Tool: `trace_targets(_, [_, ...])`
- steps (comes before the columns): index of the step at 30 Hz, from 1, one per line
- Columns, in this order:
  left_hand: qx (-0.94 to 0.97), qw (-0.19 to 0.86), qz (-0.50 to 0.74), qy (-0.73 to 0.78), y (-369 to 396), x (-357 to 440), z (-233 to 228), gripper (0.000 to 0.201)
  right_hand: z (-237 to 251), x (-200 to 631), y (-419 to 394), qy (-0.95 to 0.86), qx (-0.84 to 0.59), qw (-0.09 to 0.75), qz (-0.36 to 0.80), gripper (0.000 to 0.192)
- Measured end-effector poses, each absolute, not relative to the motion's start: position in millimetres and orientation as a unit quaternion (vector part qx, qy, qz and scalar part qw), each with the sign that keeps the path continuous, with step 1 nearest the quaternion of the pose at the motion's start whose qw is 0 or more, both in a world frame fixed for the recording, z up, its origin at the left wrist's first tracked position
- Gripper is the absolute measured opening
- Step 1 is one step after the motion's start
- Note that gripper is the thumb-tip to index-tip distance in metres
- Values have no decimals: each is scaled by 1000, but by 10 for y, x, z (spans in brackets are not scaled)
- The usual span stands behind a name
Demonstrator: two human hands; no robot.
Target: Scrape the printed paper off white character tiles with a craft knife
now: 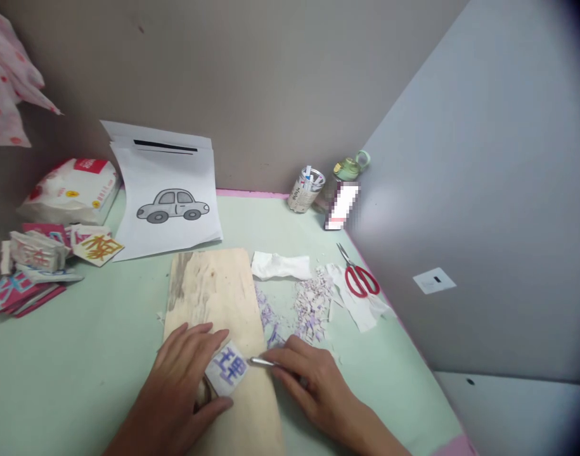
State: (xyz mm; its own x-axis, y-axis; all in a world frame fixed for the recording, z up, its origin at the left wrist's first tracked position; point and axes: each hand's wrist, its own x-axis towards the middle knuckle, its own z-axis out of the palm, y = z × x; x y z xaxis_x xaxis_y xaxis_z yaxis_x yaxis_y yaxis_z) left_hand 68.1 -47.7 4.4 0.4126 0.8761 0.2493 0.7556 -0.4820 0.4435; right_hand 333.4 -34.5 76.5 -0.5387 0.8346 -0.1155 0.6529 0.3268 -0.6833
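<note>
At the lower centre of the frame, the left hand (pixel 182 373) lay flat, fingers spread, pressing a small white card with a purple character (pixel 227 368) onto a wooden board (pixel 213 291). The right hand (pixel 309 377) pinched a thin metal blade (pixel 262 361), its tip touching the card's edge. Paper scraps (pixel 311 304) lay just right of the board; red scissors (pixel 360 278) farther right on the green surface (pixel 80 354).

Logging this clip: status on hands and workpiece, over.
Left hand pins paper character piece to wooden board. Right hand holds thin metal blade, tip at the piece's edge. Paper scraps lie beside the board, not obstructing.
</note>
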Motion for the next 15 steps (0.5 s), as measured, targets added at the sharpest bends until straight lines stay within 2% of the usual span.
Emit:
trace_targets(3, [823,115,246,499,-493,713,34,67,742,3358,-419,-838,-446,91,303,29])
trace_targets(7, [822,88,265,496,-496,752,60,56,678,3390,-499,-853,-429,103,281,27])
trace_targets(15, [827,51,270,491,-513,794,96,53,548,3379,-591,-862,-424,122,249,27])
